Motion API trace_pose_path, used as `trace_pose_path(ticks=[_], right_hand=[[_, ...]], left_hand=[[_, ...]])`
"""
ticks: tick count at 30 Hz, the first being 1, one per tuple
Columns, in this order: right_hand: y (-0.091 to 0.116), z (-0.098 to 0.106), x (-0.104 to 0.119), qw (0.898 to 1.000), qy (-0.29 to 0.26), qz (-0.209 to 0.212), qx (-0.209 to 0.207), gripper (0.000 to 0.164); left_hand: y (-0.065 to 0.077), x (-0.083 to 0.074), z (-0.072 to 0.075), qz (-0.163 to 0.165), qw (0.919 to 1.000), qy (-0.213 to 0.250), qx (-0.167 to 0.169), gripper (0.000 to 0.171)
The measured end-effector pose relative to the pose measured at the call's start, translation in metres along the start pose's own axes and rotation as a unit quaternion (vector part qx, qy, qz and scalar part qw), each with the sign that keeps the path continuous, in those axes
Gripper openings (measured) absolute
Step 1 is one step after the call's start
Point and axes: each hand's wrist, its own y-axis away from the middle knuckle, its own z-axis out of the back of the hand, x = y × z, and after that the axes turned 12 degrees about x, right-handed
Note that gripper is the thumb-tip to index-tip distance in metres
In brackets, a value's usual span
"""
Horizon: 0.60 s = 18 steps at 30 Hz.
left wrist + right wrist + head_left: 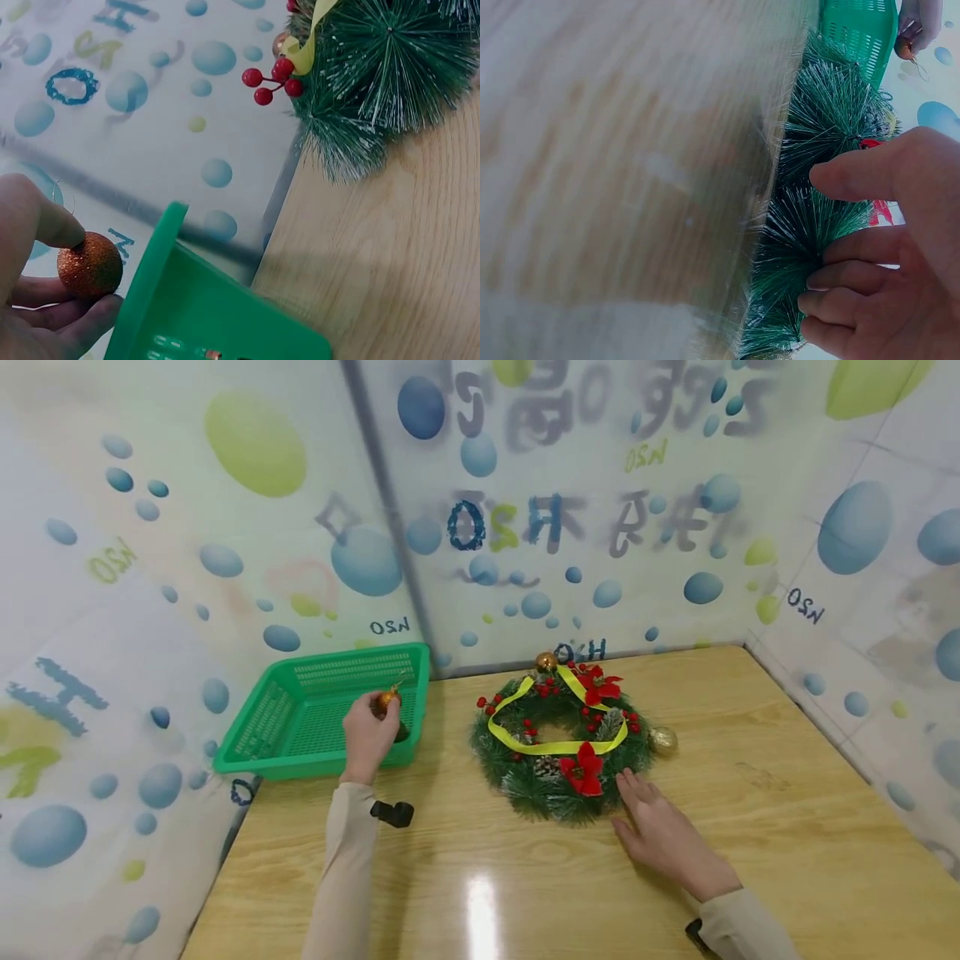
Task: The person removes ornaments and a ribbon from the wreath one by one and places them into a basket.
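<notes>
In the head view my left hand [367, 735] pinches a glittery copper-orange bauble [387, 699] above the right end of a green plastic basket [262, 766]. The left wrist view shows that bauble [90, 265] between thumb and fingers, with a thin hanging loop on top. My right hand [667, 835] rests with fingers extended at the lower right edge of a green Christmas wreath [525, 785], fingertips touching its needles. Yellow ribbon [555, 748], red poinsettias [583, 770], red berries and pinecones decorate the wreath. A gold bauble [663, 741] sits at its right side, a copper bauble [546, 662] at its back.
A dark item [402, 732] lies in the basket's right end, partly hidden by the left hand. The wooden table [750, 827] meets a wall covering [510, 610] printed with blue and green dots along its back edge.
</notes>
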Motion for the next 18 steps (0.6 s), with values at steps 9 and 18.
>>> trace_pose_path(ticks=[9,18], right_hand=[[0.0,0.001,-0.001,1.0,0.008,-0.005,0.001,0.062],[-0.001,0.0,0.001,1.0,0.012,-0.008,0.0,0.062]], left_hand=[[-0.001,0.01,0.006,0.008,1.0,-0.006,-0.003,0.044],[-0.006,0.016,0.018,0.005,1.0,-0.007,-0.001,0.044]])
